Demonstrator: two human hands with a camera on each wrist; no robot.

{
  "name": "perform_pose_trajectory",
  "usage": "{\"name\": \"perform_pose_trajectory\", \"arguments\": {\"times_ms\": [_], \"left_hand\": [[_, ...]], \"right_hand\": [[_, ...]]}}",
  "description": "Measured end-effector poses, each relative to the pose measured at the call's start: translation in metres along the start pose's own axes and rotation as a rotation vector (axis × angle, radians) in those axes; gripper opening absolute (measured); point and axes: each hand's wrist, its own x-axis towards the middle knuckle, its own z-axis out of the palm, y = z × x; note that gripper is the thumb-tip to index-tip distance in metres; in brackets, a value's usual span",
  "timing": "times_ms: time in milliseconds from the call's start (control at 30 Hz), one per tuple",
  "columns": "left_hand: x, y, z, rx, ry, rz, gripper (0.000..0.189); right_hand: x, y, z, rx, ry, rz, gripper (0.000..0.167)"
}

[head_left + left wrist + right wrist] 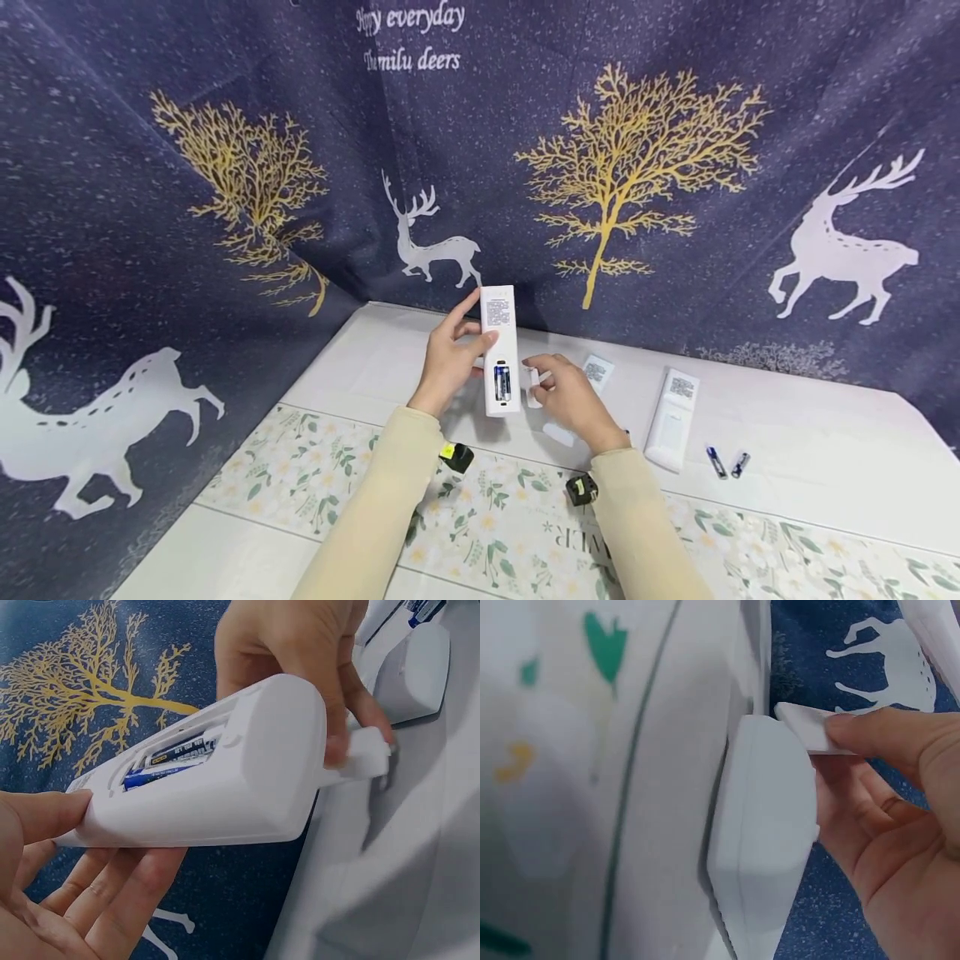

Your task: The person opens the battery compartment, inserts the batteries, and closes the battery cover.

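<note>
Left hand (448, 357) grips the remote (506, 346) (best kept steady, lest batteries (502, 383) spill); beside the remote, right hand (573, 397) pinches the cover (360, 756).

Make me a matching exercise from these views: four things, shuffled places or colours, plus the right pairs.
Things:
1. Open-backed remote
2. Small white piece
3. Loose batteries
4. Tree prints

Places or colours:
A. On the table, touching neither hand
B. Gold
C. Held in the left hand
D. Pinched by the right hand

Pairs: 1-C, 2-D, 3-A, 4-B
</note>
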Motion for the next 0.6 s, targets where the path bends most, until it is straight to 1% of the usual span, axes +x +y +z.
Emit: {"name": "perform_pose_trajectory", "arguments": {"times_ms": [133,267,433,600], "left_hand": [[-0.001,0.001,0.0,0.009,0.004,-0.001,0.072],[0.0,0.002,0.0,0.005,0.013,-0.009,0.072],[0.0,0.002,0.001,-0.001,0.018,-0.014,0.073],[-0.001,0.001,0.002,0.003,0.02,-0.01,0.073]], "right_hand": [[-0.001,-0.001,-0.006,0.054,0.043,-0.004,0.045],[-0.002,-0.004,-0.013,0.101,0.082,0.022,0.044],[-0.003,-0.008,-0.019,0.203,0.132,0.04,0.043],[-0.002,-0.013,-0.023,0.235,0.179,0.027,0.042]]}}
